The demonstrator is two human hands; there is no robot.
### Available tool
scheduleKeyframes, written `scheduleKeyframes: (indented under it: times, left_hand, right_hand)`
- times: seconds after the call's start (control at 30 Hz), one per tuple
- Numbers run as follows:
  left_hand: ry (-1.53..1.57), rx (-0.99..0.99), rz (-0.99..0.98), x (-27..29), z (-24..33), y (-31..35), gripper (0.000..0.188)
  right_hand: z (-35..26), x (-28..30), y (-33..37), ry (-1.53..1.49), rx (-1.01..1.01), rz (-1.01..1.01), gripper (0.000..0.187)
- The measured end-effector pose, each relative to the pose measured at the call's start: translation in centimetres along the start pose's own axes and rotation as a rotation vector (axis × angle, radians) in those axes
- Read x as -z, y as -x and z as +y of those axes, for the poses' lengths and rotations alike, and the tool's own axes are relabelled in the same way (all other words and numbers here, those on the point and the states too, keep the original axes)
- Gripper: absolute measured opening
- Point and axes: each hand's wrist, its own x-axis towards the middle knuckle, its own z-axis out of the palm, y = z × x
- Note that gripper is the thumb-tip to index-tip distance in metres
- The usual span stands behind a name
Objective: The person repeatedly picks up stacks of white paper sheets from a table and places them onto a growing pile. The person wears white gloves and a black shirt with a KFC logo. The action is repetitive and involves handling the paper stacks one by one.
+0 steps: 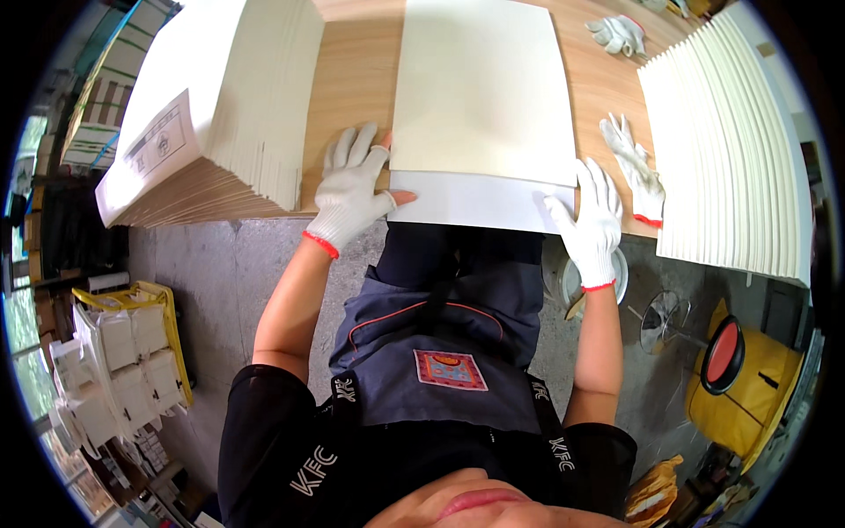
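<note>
A large cream sheet (pixel 482 88) lies on the wooden table in front of me, with a white strip (pixel 475 199) along its near end. My left hand (pixel 350 183), in a white knitted glove with a red cuff, rests at the left edge. Its thumb and one fingertip are bare, and the thumb lies on the white strip. At the right edge, my gloved right hand (pixel 590 218) has its fingers stretched forward and its thumb over the strip's corner. The fingers of both hands are apart, not wrapped round anything.
A tall stack of boards (pixel 255 114) with a printed label stands at the left, another stack (pixel 731 150) at the right. Loose white gloves (pixel 635 167) lie between. Below are a round stool (pixel 723 355), a yellow bag (pixel 748 396) and a yellow-framed cart (pixel 132 343).
</note>
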Motion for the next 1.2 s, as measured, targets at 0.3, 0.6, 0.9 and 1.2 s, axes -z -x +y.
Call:
scheduleKeyframes:
  times: [0.3,0.6,0.9,1.2]
  left_hand:
    - [0.081,-0.270,-0.051,2.2,4.6,-0.4,0.081]
    - [-0.003,-0.310,-0.184,3.2,4.3,-2.0,0.065]
    - [0.020,-0.084,-0.429,3.0,3.7,-8.3,0.033]
    - [0.037,0.129,-0.539,2.4,3.6,-10.0,0.050]
  right_hand:
    - [0.7,-0.4,0.2,-0.110,0.019,0.050,0.077]
    - [-0.1,2.8,-3.2,-0.351,0.118,-0.117,0.043]
    - [-1.8,5.5,-13.1,0.207,0.031,-0.783,0.068]
    - [-0.3,0.7,-11.4,-0.303,-0.013,-0.550,0.046]
